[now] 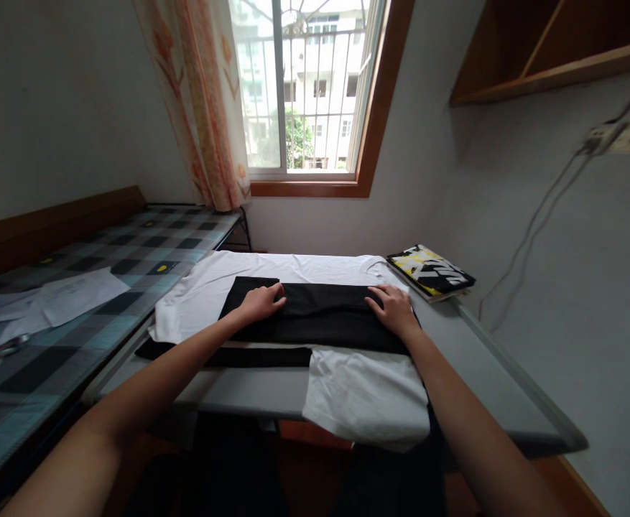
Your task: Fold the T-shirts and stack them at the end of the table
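A folded black garment [325,316] lies lengthwise on a spread white T-shirt [309,266] on the table. My left hand [262,303] is closed at the garment's left part, its fingers curled on the cloth beside a fold edge; a small reddish spot shows at the fingertips, too small to name. On the garment's right part rests my right hand [394,309], open, with fingers spread over the cloth. Below the folded part, a black cloth strip [261,357] runs along the table. A white sleeve-like piece of cloth [368,395] hangs over the front edge.
The grey table [501,380] extends to the right wall. Books with a black, white and yellow cover [430,271] sit at its back right corner. At left is a bed with a checked cover [147,244], with papers [72,298] on it. A wooden shelf [562,72] hangs upper right.
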Tool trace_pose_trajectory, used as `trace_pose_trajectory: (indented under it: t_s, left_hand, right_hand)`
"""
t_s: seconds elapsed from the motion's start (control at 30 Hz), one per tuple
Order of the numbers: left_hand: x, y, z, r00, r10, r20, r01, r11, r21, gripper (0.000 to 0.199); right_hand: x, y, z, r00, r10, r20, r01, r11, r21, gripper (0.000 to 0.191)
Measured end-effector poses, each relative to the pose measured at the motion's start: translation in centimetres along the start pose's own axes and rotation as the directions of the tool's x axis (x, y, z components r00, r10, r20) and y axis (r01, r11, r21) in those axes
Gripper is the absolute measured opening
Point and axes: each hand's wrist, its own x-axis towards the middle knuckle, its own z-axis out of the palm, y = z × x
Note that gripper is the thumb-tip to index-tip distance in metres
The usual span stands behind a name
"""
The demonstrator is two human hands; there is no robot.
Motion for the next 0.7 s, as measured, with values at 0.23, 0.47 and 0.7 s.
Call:
trace_pose_trajectory:
  t_s: [0.23,0.47,0.7]
  left_hand:
    - [-0.4,-0.9,1.8,0.978,0.133,-0.159,-0.129,0.991,0.033,0.054]
    - [-1.3,-1.9,3.2,0.969,0.237,0.063,-0.239,0.971,0.022,0.064]
    - [-1.5,-1.7,3.2,0.974,0.224,0.03,-0.225,0.974,0.027,0.06]
  right_hand:
    - [-0.2,-3.3,0.2,0.974,-0.156,0.162,0.154,0.988,0.028,0.056]
    - [-0.6,-3.6,1.1,0.904,-0.092,0.417,0.096,0.995,0.011,0.063]
    - [-0.3,-3.1,0.7,0.975,-0.055,0.217,0.034,0.995,0.098,0.049]
